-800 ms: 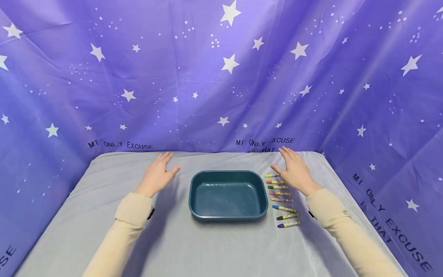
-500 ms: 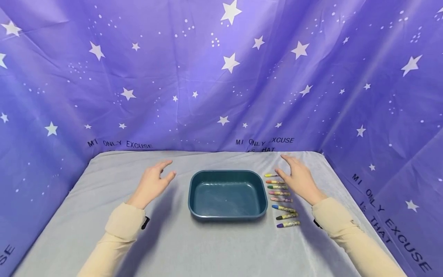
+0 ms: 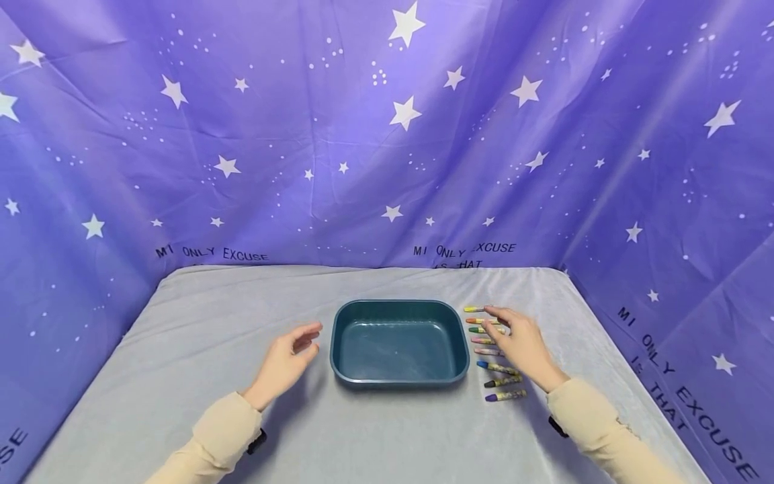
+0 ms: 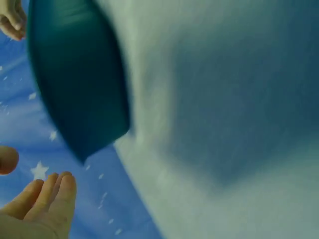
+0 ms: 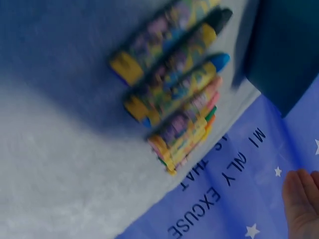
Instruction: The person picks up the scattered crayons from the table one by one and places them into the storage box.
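Note:
A dark teal rectangular tray (image 3: 399,384) stands in the middle of the cloth, with nothing in it. To its right several crayons lie in a column, among them a yellow crayon (image 3: 474,309), a blue crayon (image 3: 497,368), a black crayon (image 3: 503,382) and a purple crayon (image 3: 505,396). My right hand (image 3: 523,344) hovers over the upper crayons, fingers loosely bent, and partly covers them. Left of the tray, my left hand (image 3: 283,361) is held in the air with nothing in it. The right wrist view shows the crayons' printed wrappers (image 5: 174,69) close up.
A grey cloth (image 3: 387,437) covers the table. Purple curtains (image 3: 338,134) with white stars and black lettering hang at the back and both sides. Each wrist carries a dark device (image 3: 256,441) below a beige sleeve (image 3: 226,430).
Both hands have come down and nearer to me. Their fingers, spread before, are now more bent. The right hand has moved over the crayons; tray and crayons stay in place.

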Tool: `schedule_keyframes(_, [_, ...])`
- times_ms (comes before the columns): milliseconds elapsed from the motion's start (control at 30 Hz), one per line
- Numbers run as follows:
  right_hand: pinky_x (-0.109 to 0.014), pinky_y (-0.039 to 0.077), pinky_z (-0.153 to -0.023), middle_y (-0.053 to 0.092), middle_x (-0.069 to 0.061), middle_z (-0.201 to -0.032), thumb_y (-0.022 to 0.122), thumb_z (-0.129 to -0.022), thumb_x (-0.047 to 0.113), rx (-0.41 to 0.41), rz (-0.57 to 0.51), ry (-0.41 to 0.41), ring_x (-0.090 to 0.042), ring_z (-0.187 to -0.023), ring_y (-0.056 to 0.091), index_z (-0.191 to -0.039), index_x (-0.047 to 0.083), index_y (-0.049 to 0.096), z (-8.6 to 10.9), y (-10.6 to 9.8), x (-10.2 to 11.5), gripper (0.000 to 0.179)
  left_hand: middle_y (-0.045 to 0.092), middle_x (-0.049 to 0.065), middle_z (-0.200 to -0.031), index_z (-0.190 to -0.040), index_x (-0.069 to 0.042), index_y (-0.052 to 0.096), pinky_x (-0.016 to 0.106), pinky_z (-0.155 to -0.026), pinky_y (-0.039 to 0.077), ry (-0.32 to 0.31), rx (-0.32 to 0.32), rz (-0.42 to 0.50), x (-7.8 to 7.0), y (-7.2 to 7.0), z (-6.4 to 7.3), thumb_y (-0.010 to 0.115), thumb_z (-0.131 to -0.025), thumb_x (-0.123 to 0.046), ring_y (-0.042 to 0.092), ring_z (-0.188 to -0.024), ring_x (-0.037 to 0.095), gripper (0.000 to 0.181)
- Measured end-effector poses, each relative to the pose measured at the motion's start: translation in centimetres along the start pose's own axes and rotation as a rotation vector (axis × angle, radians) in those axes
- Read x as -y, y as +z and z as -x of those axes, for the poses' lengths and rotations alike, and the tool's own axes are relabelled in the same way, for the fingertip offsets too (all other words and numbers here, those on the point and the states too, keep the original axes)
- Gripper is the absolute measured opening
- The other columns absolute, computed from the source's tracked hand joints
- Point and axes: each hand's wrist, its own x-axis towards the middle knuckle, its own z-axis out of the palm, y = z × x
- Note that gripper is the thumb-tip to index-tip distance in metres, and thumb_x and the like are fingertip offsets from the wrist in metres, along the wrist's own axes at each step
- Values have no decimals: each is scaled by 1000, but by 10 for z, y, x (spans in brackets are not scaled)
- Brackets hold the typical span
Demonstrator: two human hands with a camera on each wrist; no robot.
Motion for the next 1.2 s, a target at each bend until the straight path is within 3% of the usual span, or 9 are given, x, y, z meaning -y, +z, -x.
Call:
schedule_keyframes(100, [-49, 52, -81, 65, -20, -109, 64, -84, 8, -16, -20, 16, -36, -97, 62, -113, -1, 64, 4, 5, -3, 30, 55, 18, -127, -126, 3, 52, 35, -97, 46, -82, 52, 92, 6, 10, 3, 61, -86, -6, 55, -115, 31, 43])
schedule_keyframes(233, [-46, 53, -80, 67, -18, -105, 64, -84, 7, 10, -65, 52, -33, -94, 64, -110, -1, 65, 8, 11, -8, 27, 48, 19, -135, -133, 4, 45, 32, -98, 44, -142, 83, 176, 13, 20, 2, 61, -87, -9, 49, -121, 30, 51])
schedule_keyframes(533, [-41, 54, -79, 68, -15, -105, 63, -85, 8, 49, -94, 69, -28, -91, 66, -112, 0, 65, 22, 15, -17, 28, 31, 21, -145, -141, 5, 27, 32, -104, 35, -176, 137, 356, 23, 35, -9, 62, -85, -4, 34, -133, 29, 67])
schedule_keyframes(833, [-26, 55, -78, 67, -14, -107, 62, -86, 8, 144, -176, 80, -26, -94, 65, -114, 1, 63, 22, 7, -24, 28, 25, 14, -150, -145, -5, 22, 37, -110, 28, -187, 155, 313, 24, 42, -11, 64, -84, -9, 27, -136, 26, 74])
schedule_keyframes(1000, [-19, 53, -77, 64, -18, -111, 61, -88, 12, 181, -244, 87, -26, -94, 64, -113, 0, 63, 7, -2, -28, 28, 23, 12, -151, -146, -6, 21, 40, -110, 28, -172, 138, 281, 23, 45, -11, 63, -85, -8, 28, -136, 26, 74])
schedule_keyframes(1200, [-22, 53, -80, 63, -16, -115, 60, -89, 20, 212, -281, 102, -26, -100, 62, -118, 3, 61, -15, -8, -31, 33, 26, 14, -149, -146, -5, 20, 36, -108, 30, -188, 114, 280, 24, 48, -10, 61, -85, -4, 30, -135, 25, 73])
